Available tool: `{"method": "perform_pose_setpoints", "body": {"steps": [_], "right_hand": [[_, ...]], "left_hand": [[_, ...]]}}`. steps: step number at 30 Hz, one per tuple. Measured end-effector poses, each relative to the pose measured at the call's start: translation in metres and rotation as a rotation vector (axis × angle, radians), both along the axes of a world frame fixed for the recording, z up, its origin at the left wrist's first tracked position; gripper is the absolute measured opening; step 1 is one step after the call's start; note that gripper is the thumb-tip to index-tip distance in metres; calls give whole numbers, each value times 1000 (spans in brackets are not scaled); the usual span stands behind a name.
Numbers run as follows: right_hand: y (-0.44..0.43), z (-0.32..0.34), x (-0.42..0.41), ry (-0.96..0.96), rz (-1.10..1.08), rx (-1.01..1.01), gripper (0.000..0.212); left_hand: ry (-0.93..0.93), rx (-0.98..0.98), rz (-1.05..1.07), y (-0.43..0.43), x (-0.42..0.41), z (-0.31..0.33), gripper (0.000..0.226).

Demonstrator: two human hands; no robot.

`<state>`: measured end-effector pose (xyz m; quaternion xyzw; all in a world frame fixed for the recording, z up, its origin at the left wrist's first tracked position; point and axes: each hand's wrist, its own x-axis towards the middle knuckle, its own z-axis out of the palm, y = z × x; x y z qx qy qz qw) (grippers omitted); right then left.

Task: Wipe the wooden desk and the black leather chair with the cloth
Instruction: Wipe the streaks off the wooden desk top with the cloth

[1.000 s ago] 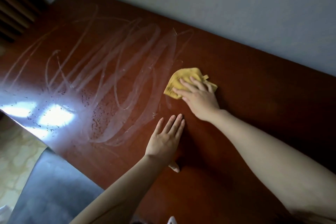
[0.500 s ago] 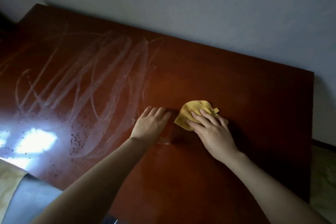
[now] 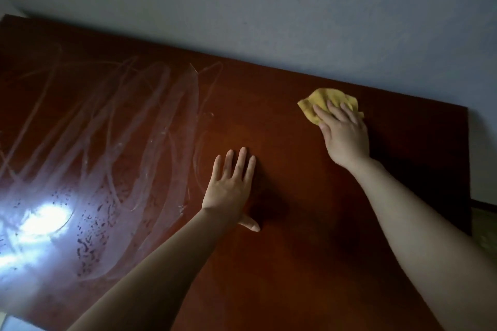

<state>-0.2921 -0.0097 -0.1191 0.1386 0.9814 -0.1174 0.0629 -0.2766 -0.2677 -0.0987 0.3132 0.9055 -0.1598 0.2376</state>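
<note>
On the wooden desk (image 3: 295, 263), right hand (image 3: 343, 131) presses the cloth (image 3: 330, 101) flat-fingered near its far edge; left hand (image 3: 230, 185) rests open mid-desk. Overlapping strokes should cover best.

Crumpled yellow cloth (image 3: 321, 101) lying flat near the far right edge of the glossy reddish-brown wooden tabletop (image 3: 282, 263), whose left half bears whitish wipe streaks.

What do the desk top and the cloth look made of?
Desk top: reddish-brown wood or veneer, glossy; it mirrors light and shows smeary streaks. Cloth: soft yellow fabric, matte, crumpled under the right hand; weave too blurred to tell.
</note>
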Motion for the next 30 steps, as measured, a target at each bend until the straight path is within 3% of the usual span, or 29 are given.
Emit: {"method": "perform_pose_setpoints", "body": {"steps": [9, 13, 22, 30], "right_hand": [[-35, 1, -89, -87, -34, 15, 48], [-67, 0, -97, -96, 89, 22, 48], [-110, 2, -8, -12, 275, -52, 47], [-75, 7, 89, 33, 72, -16, 51]], "left_hand": [[-22, 30, 8, 0, -1, -2, 146], [-18, 14, 2, 2, -3, 0, 147], [-35, -17, 23, 4, -3, 7, 147], [-33, 0, 42, 1, 0, 8, 146]]}}
